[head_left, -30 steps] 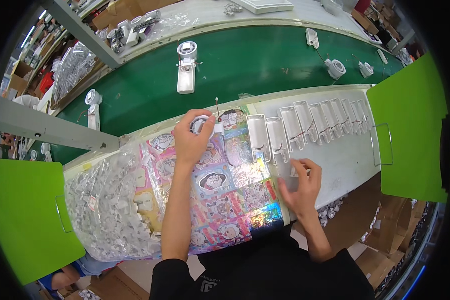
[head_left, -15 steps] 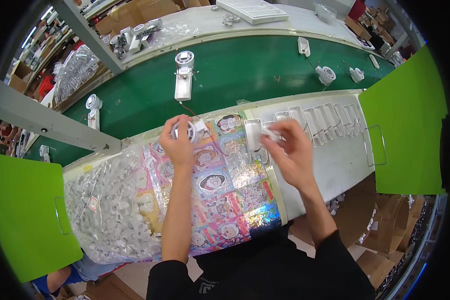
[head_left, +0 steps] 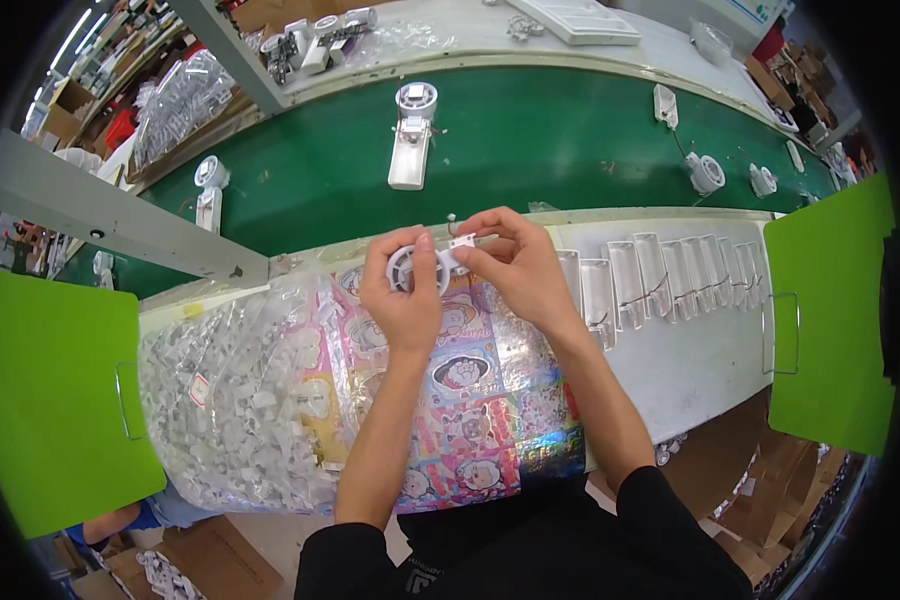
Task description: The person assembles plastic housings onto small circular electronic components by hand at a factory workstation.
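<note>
My left hand is closed around a round white fan head, its thumb lying across the ring. Just to the right, my right hand pinches a small white plastic piece against the neck of the fan head. Fingers partly cover the spot where the two parts meet. Both hands are above a mat with colourful cartoon pictures. Right of them, a row of long white shells with thin wires stands on the white worktop.
A clear plastic bag of small white parts covers the left of the bench. Beyond, a green conveyor belt carries a fan assembly and several others. Green panels flank both sides, and a grey post rises at left.
My right hand has moved left from the white shells to the fan head, bringing the small white piece against it. The whole view has shifted, so the scene sits farther right.
</note>
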A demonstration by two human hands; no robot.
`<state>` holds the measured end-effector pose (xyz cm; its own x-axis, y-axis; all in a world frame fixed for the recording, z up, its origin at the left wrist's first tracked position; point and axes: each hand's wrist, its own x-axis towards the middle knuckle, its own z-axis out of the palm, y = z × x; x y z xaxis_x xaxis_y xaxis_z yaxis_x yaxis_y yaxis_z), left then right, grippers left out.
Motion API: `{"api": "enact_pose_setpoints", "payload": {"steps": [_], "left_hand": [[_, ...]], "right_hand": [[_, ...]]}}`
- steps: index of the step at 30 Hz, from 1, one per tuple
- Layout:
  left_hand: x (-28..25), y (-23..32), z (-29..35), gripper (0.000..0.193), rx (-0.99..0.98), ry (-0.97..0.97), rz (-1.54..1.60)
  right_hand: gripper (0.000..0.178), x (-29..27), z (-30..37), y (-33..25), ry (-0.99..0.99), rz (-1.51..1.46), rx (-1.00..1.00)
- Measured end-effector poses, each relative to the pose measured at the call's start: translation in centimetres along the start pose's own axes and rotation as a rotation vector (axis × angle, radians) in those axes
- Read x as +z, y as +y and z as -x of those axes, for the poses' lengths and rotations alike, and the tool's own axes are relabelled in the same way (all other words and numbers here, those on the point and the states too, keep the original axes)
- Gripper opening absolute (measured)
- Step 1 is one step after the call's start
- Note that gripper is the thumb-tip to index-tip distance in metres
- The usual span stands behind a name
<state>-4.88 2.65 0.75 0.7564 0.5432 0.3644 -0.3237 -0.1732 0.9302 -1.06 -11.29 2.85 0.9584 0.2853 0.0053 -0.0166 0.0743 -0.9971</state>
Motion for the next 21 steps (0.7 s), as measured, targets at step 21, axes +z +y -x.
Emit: {"api": "enact_pose_setpoints", "payload": {"steps": [21], "left_hand": [[-1.8, -1.7, -1.5, 0.019, -0.355, -0.516, 0.391]], "right_hand": [[0.030, -1.5, 1.3, -1.2, -0.010, 0.210, -0.145]]}}
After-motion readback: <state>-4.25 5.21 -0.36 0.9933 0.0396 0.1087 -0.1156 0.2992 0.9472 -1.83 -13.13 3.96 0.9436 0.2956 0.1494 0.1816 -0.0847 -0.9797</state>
